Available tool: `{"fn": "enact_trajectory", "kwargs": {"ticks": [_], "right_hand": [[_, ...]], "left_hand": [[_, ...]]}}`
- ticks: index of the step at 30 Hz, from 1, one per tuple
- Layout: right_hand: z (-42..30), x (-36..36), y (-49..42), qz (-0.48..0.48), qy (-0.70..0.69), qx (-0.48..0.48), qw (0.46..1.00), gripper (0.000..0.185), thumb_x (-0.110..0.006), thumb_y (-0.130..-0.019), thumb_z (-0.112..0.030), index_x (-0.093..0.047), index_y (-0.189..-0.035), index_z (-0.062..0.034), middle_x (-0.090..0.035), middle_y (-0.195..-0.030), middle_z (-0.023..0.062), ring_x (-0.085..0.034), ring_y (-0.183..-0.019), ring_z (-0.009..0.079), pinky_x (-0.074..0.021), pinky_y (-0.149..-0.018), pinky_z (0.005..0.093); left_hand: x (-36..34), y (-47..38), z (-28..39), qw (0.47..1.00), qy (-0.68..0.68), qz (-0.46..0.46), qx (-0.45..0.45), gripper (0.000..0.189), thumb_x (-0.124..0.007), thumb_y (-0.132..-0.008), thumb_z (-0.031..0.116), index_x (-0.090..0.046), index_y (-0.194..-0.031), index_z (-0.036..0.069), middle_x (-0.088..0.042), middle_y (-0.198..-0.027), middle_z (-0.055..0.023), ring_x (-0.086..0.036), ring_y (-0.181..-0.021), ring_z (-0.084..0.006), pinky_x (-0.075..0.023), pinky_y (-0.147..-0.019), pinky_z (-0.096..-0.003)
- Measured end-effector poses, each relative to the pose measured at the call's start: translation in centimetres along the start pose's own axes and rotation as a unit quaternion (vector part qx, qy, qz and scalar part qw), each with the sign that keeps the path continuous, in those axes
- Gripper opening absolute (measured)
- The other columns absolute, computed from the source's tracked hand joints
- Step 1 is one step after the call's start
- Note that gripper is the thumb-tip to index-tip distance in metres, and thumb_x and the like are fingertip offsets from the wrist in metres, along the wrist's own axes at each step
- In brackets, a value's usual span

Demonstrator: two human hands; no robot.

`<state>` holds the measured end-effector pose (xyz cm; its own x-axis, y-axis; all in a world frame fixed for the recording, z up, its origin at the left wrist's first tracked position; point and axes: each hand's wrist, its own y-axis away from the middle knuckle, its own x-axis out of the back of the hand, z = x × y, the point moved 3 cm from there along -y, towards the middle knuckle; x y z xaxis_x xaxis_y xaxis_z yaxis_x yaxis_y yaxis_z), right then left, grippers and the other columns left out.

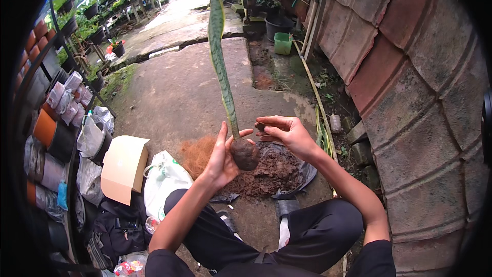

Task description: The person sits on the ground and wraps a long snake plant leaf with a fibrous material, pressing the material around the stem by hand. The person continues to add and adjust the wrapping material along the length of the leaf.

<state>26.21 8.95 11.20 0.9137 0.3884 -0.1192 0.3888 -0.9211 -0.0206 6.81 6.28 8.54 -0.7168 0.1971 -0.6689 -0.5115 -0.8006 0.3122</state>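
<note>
My left hand cradles a ball of dark, moist soil packed around the base of a snake plant leaf. The long variegated leaf with pale yellow edges rises upright out of the ball. Just right of it, my right hand pinches a small dark lump of soil between thumb and fingers, apart from the ball. Below both hands lies a heap of brown soil on a dark plastic sheet. Brown coir fibre is piled to its left, partly behind my left hand.
A cardboard box, a white bag and a dark backpack stand at my left, beside a rack of pots. Stacked roof tiles rise on the right. Further off are a green container and a water pipe.
</note>
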Motion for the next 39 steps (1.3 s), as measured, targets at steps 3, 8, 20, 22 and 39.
{"fn": "enact_trajectory", "kwargs": {"ticks": [3, 8, 20, 22, 39], "right_hand": [[-1.2, -1.0, 0.4, -0.016, 0.053, 0.035, 0.998, 0.033, -0.061, -0.096, -0.004, -0.060, -0.128, 0.0071, -0.065, -0.126, 0.0157, -0.067, -0.108, 0.0208, -0.0557, -0.097, 0.0333], [-3.8, -2.9, 0.9, 0.000, 0.078, 0.093, 0.993, 0.029, -0.063, -0.094, -0.001, -0.064, -0.123, 0.0057, -0.068, -0.120, 0.0150, -0.068, -0.104, 0.0181, -0.0557, -0.093, 0.0312], [-5.3, -7.1, 1.6, -0.088, 0.386, 0.149, 0.906, 0.026, -0.071, -0.086, -0.007, -0.074, -0.112, -0.0077, -0.076, -0.098, 0.0114, -0.074, -0.082, 0.0186, -0.0589, -0.071, 0.0307], [-4.5, -7.8, 1.7, -0.097, 0.449, 0.155, 0.875, 0.025, -0.070, -0.086, -0.013, -0.075, -0.110, -0.0101, -0.074, -0.098, 0.0136, -0.073, -0.084, 0.0263, -0.0586, -0.073, 0.0360], [-0.4, -6.2, 0.2, -0.089, 0.292, 0.044, 0.951, 0.023, -0.079, -0.081, -0.009, -0.076, -0.103, -0.0019, -0.075, -0.101, 0.0139, -0.072, -0.093, 0.0173, -0.0568, -0.081, 0.0305]], "left_hand": [[-0.5, 0.8, -0.5, 0.998, 0.060, -0.020, -0.009, 0.078, -0.031, -0.096, 0.073, -0.047, -0.140, 0.010, -0.066, -0.110, -0.0089, -0.067, -0.100, -0.0244, -0.0529, -0.089, -0.0516], [0.1, 1.9, -0.8, 0.997, 0.057, -0.016, -0.040, 0.080, -0.027, -0.097, 0.072, -0.047, -0.139, 0.006, -0.067, -0.107, -0.0081, -0.069, -0.095, -0.0234, -0.0583, -0.083, -0.0480], [1.2, 4.2, -1.9, 0.997, 0.040, 0.041, -0.054, 0.085, -0.015, -0.100, 0.070, -0.051, -0.136, 0.002, -0.065, -0.112, -0.0110, -0.066, -0.102, -0.0200, -0.0553, -0.090, -0.0408], [1.4, 3.8, -2.6, 0.993, -0.018, 0.054, -0.099, 0.085, -0.014, -0.101, 0.068, -0.052, -0.136, 0.001, -0.065, -0.113, -0.0102, -0.065, -0.104, -0.0190, -0.0538, -0.092, -0.0370], [1.7, 2.2, -3.9, 0.993, -0.018, 0.065, -0.095, 0.079, -0.019, -0.103, 0.064, -0.049, -0.137, -0.001, -0.060, -0.128, -0.0132, -0.060, -0.118, -0.0182, -0.0497, -0.100, -0.0339]]}}
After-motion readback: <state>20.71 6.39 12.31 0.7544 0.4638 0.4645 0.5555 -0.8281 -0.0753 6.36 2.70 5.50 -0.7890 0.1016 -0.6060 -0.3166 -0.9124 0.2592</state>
